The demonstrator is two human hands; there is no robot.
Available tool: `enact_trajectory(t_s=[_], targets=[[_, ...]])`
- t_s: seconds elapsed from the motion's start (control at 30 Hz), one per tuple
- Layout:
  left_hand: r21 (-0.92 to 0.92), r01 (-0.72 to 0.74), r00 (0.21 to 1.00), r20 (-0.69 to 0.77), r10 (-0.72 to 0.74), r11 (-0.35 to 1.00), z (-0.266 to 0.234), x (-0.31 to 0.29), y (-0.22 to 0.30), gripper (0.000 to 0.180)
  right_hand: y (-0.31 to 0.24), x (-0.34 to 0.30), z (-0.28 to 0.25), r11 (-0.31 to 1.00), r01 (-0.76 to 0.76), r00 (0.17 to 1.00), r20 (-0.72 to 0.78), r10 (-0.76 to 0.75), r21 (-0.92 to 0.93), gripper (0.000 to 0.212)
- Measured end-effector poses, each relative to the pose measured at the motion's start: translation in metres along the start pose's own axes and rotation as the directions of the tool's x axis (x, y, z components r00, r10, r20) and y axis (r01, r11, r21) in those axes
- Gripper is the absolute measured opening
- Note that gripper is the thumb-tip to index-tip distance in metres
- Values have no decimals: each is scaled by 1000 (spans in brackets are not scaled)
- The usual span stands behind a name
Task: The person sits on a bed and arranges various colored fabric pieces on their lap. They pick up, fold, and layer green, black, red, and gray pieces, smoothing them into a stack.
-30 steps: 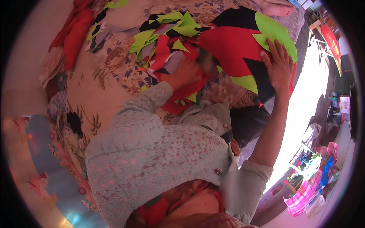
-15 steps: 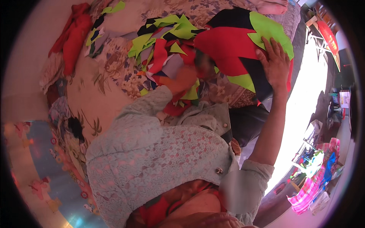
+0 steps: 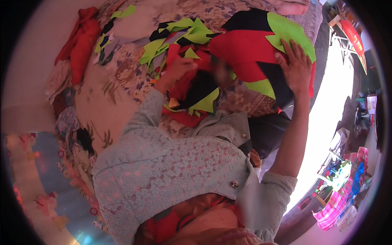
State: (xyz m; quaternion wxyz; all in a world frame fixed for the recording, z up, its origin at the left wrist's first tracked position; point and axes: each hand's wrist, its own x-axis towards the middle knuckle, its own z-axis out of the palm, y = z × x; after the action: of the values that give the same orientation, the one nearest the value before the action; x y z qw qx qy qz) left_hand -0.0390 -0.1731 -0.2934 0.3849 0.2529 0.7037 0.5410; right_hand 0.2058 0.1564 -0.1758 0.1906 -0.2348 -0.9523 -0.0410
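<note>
My right hand [image 3: 295,67] lies flat, fingers spread, on the lime-green part of a large panel of joined fabric pieces [image 3: 241,45] in red, black and green. My left hand [image 3: 178,70] is over a heap of cut fabric scraps [image 3: 200,34], its fingers curled together beside a red scrap [image 3: 173,53]. Whether a scrap is pinched in them I cannot make out. Just below that hand are a black scrap [image 3: 199,86] and a pointed lime-green scrap [image 3: 207,100]. A blurred patch hides the spot between heap and panel.
Everything lies on a flowered bedspread [image 3: 112,87]. A crumpled red garment [image 3: 83,45] is at the far left, and a few more scraps [image 3: 107,45] lie near it. Someone's bare foot [image 3: 297,8] shows at the far edge. A bright strip of floor [image 3: 322,110] runs along the right.
My left hand has moved left and slightly away from me over the heap. Black and red scraps now show where it and grey pieces were. My right hand stays on the panel.
</note>
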Motion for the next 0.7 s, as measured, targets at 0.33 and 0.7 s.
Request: enact_trajectory(t_s=[0.33, 0.7], targets=[[-754, -230, 940, -336, -62, 615, -26, -19, 108, 18, 0, -1, -8, 1000, -11, 1000, 8, 11, 1, 56], [-689, -384, 907, -407, 111, 614, -79, 30, 104, 30, -4, -2, -9, 1000, -24, 1000, -9, 25, 13, 54]])
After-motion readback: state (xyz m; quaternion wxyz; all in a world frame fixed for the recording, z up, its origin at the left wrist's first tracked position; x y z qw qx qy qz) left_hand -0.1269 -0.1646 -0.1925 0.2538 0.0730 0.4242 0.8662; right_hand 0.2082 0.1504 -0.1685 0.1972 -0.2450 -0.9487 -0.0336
